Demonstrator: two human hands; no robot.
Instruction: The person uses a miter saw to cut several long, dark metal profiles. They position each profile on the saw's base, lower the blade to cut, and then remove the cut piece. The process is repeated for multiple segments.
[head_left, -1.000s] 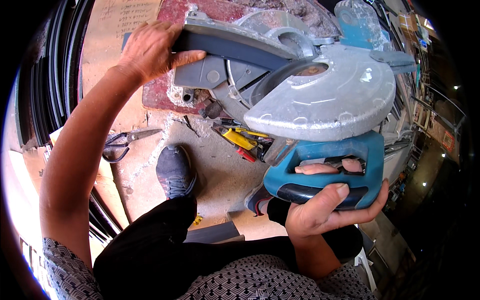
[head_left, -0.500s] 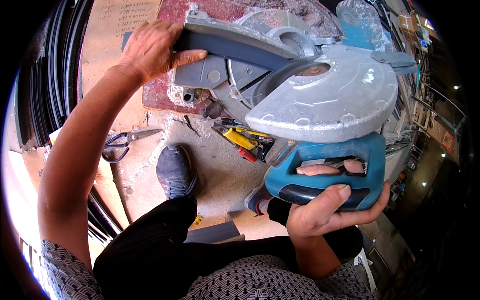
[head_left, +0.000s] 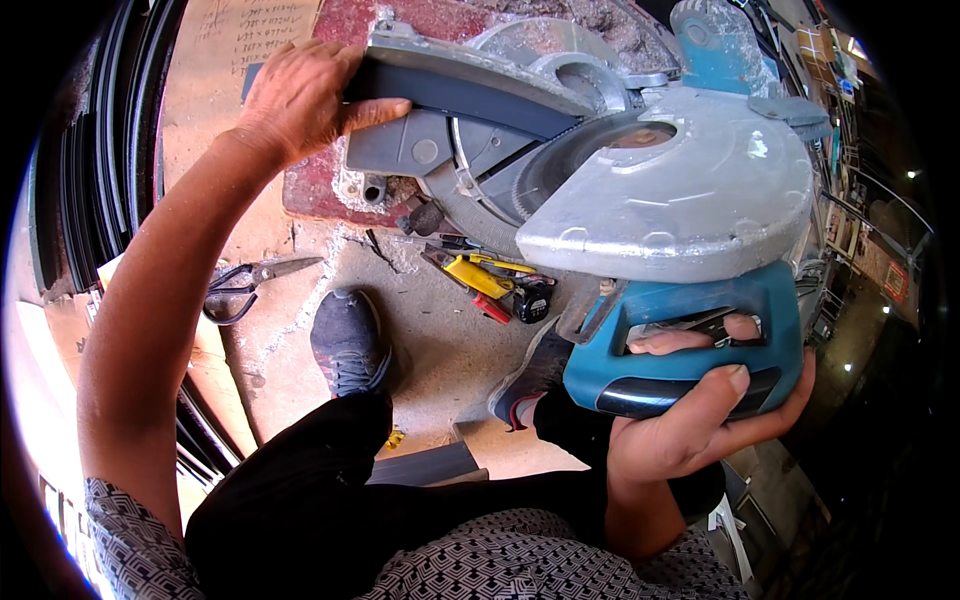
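My left hand [head_left: 298, 100] grips a dark grey profile [head_left: 465, 98], with the thumb along its near face and the fingers over the top. The profile lies against the metal fence [head_left: 480, 68] of a mitre saw [head_left: 690, 190]. Fingers of my right hand [head_left: 690, 430] wrap through the saw's teal handle [head_left: 590, 375], the thumb resting on its black lower grip. Beneath the silver guard, part of the round blade [head_left: 570, 160] shows near the profile's right end. Where blade and profile meet is partly hidden by the guard.
Scissors [head_left: 262, 283], yellow-handled tools [head_left: 475, 275] and a black tape measure [head_left: 533, 297] lie on the floor near my shoes [head_left: 350, 340]. Long dark profiles [head_left: 105, 140] stand at the left. Pale shavings cover the red board [head_left: 320, 190] under the saw.
The saw head and handle have shifted to the right with my right hand, exposing more of the blade and the tape measure. My left hand and the profile stay nearly in place.
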